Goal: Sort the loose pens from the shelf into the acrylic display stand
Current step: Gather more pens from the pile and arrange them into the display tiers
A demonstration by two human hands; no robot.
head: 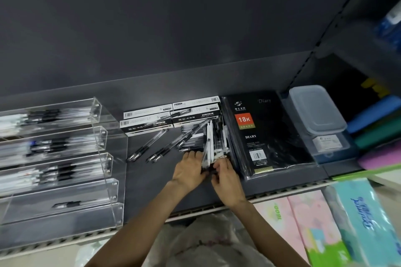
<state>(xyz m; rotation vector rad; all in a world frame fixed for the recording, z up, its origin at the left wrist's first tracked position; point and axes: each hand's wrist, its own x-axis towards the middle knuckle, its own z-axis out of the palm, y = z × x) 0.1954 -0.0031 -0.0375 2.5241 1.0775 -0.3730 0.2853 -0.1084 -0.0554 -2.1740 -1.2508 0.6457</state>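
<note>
A tiered acrylic display stand (pixel 108 165) fills the left of the dark shelf; its upper trays hold several pens and a lower tray holds one black pen (pixel 69 204). Loose clear pens with black grips (pixel 149 145) lie scattered on the shelf mid-frame. A bundle of pens (pixel 213 143) stands tilted against the diary stack. My left hand (pixel 189 169) and my right hand (pixel 225 176) meet at the bundle's near end, fingers curled round the pens.
Pen boxes (pixel 169 115) lie at the back of the shelf. Black diaries (pixel 264 136) sit right of the bundle, then a clear lidded box (pixel 316 110) and coloured folders. Tissue packs (pixel 355 219) lie below the shelf's front edge (pixel 195 210).
</note>
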